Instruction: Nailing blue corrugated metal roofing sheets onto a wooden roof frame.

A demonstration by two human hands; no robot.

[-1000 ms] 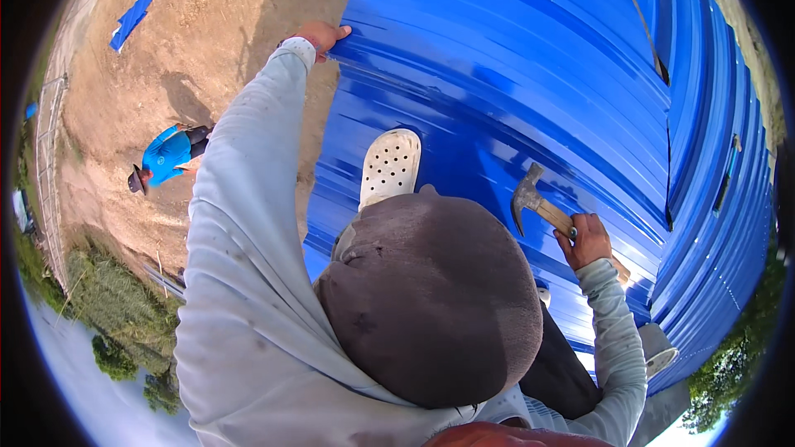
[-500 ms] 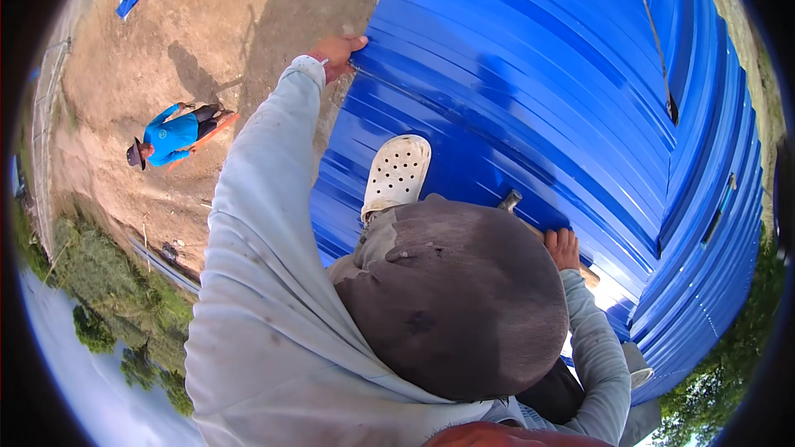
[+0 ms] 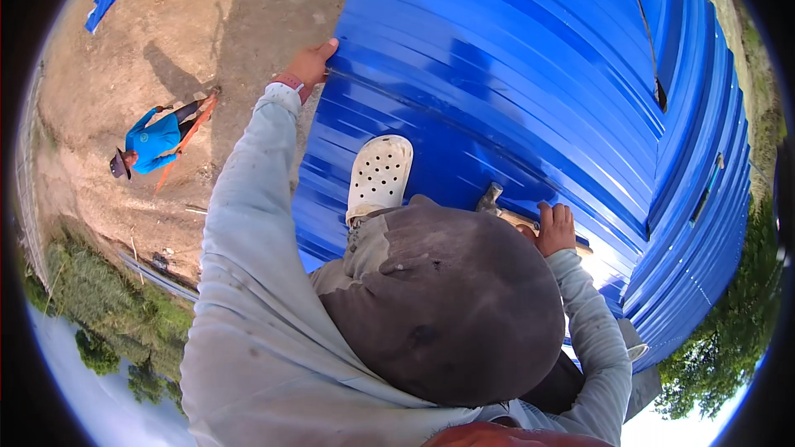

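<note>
My left hand point(image 3: 310, 64) grips the left edge of the blue metal roofing sheet point(image 3: 414, 58), thumb on top and the other fingers mostly hidden. A hammer point(image 3: 489, 198) lies low over the sheet to the right of my knee. Its wooden handle is in my right hand point(image 3: 556, 230), with fingertips showing and part of the handle covered. My foot, in a white clog with holes point(image 3: 381, 172), rests on the sheet between the two hands. The dark-trousered knee point(image 3: 447, 298) bends up in front of me and hides the roof beneath it.
Beyond the roof's left edge is a drop to bare dirt ground point(image 3: 182, 0). A person in a blue shirt point(image 3: 157, 139) stands down there beside an orange strip point(image 3: 186, 142). A long thin tool point(image 3: 707, 190) lies on the right roof slope. A dark gap point(image 3: 660, 93) shows along a sheet joint.
The view has shifted, so the roof edge and clog sit further left. My right hand has risen slightly, showing more fingers on the hammer. The person below has changed stance. My left hand keeps its hold.
</note>
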